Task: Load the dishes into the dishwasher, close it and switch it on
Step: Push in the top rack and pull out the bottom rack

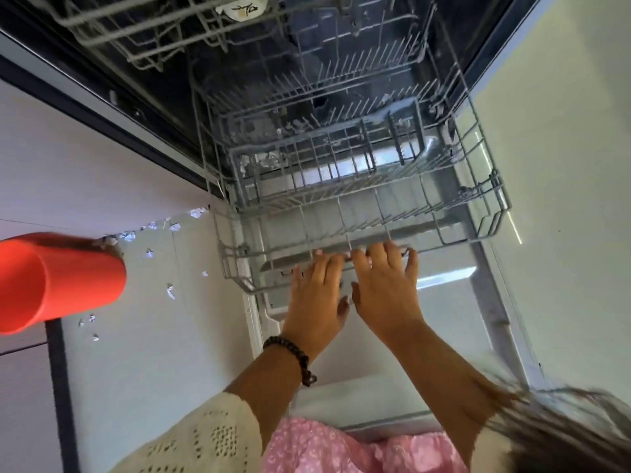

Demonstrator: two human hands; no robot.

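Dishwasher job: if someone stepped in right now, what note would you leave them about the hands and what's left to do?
Left hand and right hand: both on the front rim of the lower rack, fingers over the wire.
Lower rack: pulled out over the open door, no dishes visible in it.
Upper rack: one white dish at the top edge.
Red cup: at the left, not loaded.
Left: load, close, switch on.

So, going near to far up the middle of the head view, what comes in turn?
Pink garment → left hand and right hand on the lower rack's front rim → cutlery basket → upper rack.
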